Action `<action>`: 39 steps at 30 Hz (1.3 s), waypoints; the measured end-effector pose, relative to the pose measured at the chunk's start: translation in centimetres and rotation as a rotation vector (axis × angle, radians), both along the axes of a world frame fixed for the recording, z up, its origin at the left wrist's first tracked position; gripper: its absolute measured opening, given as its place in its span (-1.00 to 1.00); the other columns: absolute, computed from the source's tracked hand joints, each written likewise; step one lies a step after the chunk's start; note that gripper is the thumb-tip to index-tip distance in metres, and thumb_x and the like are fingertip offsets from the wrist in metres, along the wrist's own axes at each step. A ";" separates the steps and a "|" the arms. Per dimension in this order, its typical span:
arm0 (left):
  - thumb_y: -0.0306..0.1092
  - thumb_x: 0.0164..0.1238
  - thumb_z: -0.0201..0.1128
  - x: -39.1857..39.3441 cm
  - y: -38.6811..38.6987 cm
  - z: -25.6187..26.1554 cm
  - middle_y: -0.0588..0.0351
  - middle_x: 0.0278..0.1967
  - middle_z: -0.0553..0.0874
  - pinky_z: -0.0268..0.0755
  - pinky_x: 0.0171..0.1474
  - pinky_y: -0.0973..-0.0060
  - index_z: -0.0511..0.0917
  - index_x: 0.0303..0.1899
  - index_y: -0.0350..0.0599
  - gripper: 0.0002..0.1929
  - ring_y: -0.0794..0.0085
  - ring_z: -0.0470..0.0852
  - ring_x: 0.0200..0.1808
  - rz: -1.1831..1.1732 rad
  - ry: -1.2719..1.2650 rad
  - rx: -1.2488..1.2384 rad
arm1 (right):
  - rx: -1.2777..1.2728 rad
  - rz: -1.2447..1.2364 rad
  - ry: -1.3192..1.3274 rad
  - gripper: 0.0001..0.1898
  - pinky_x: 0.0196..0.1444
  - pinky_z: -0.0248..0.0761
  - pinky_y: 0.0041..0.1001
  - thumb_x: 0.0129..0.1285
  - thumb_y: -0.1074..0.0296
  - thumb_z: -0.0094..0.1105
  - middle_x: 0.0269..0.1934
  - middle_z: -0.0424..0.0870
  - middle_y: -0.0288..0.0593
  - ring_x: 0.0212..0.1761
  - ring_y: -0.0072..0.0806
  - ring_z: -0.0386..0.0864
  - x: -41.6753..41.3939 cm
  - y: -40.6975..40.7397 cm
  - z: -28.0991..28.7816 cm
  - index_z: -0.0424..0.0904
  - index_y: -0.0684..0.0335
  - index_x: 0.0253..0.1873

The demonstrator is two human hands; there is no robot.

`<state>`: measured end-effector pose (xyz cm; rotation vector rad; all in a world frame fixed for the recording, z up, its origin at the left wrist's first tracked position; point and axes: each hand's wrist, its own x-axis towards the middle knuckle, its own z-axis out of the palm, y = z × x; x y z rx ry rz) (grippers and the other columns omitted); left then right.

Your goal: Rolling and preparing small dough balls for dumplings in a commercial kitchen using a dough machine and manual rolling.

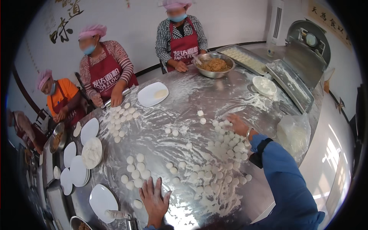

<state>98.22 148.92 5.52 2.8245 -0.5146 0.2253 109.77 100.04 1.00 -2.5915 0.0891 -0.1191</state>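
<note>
My left hand [154,198] lies palm down with fingers spread at the near edge of a group of round dough pieces [135,174]. Its fingertips are close to the lowest pieces, and a single piece [138,204] sits just left of it. Farther right, my right hand [238,124] reaches over the upper edge of a floury cluster of dough pieces [225,137]. Its fingers extend beside the topmost ones and look slightly blurred; no held piece is visible. More floured dough pieces [208,174] spread across the metal table [184,115] between my arms.
Across the table stand people in aprons, one at a rolling pin [118,97]. A steel bowl of filling [215,65], trays [290,83], a flour bowl [264,85] and a plastic bag [293,135] line the right. White plates [103,202] and another flour bowl [92,153] are left.
</note>
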 end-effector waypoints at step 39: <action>-0.26 0.35 0.17 -5.5 -1.5 -3.3 -0.08 0.08 0.63 0.27 0.27 0.11 0.53 0.19 -0.12 -0.59 -0.04 0.48 0.21 -0.343 0.016 -0.651 | -0.230 0.544 -0.133 -0.51 0.39 -0.05 0.16 0.18 0.18 0.25 0.42 0.25 -0.04 0.52 -0.04 0.07 -19.6 25.3 2.9 0.49 0.09 0.22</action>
